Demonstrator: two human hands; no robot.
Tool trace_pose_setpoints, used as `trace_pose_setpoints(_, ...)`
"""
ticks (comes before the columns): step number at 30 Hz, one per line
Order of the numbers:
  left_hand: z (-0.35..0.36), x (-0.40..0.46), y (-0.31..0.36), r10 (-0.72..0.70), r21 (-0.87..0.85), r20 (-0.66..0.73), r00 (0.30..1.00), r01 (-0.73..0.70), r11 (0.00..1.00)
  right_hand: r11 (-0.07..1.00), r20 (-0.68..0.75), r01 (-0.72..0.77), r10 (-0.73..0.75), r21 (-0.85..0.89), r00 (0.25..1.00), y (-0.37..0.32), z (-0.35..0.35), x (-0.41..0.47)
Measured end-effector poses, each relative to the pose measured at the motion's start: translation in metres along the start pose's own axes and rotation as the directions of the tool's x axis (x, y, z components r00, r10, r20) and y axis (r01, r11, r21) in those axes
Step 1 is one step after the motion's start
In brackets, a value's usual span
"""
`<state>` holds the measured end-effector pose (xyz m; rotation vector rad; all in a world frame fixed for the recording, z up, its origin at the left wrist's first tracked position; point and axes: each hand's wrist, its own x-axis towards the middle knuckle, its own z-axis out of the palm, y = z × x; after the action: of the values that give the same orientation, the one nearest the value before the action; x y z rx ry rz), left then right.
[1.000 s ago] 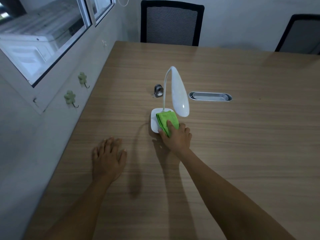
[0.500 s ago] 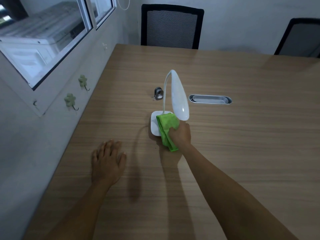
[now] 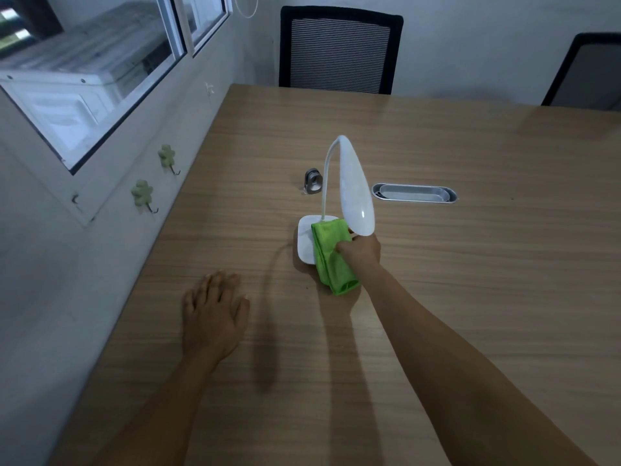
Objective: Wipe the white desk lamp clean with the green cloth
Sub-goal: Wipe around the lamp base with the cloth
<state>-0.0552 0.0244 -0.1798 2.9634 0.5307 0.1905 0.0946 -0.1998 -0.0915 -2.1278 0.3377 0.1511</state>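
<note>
The white desk lamp [image 3: 355, 186] stands mid-table, its long head drooping forward over its square base [image 3: 305, 240]. A folded green cloth [image 3: 331, 255] drapes over the base's right half and hangs past its near edge. My right hand [image 3: 361, 252] grips the cloth just below the lamp head's tip. My left hand [image 3: 215, 311] lies flat on the wooden table [image 3: 470, 280], fingers spread, well to the left of the lamp and holding nothing.
Behind the lamp sit a small metal ring-shaped object [image 3: 313, 181] and a grey oval cable tray [image 3: 415, 193] set into the table. Two black chairs [image 3: 339, 50] stand at the far edge. A wall with green hooks [image 3: 142, 195] and a window borders the left.
My right hand closed on the cloth and drew it toward me, so it now hangs over the base's near edge. The left hand stayed flat.
</note>
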Motion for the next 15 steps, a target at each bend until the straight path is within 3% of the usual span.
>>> trace_pose_setpoints(4,-0.001,0.000,0.000,0.005,-0.004,-0.005,1.000,-0.005,1.000,0.992,-0.056,0.123,-0.125,-0.033,0.991,-0.002,0.000,-0.008)
trace_pose_setpoints(8,-0.002,-0.001,0.001,0.008,-0.009,-0.013,1.000,-0.008,1.000,0.919,-0.035,0.261,-0.283,-0.295,0.958,-0.001,0.013,-0.016)
trace_pose_setpoints(11,-0.002,-0.001,0.001,0.006,-0.004,-0.015,1.000,-0.006,1.000,0.706,-0.011,0.379,-0.480,-0.599,0.877,0.001,0.019,-0.018)
trace_pose_setpoints(15,-0.002,0.000,0.001,0.007,-0.006,-0.008,1.000,-0.007,1.000,0.514,0.045,0.380,-0.549,-0.769,0.835,0.013,0.029,-0.020)
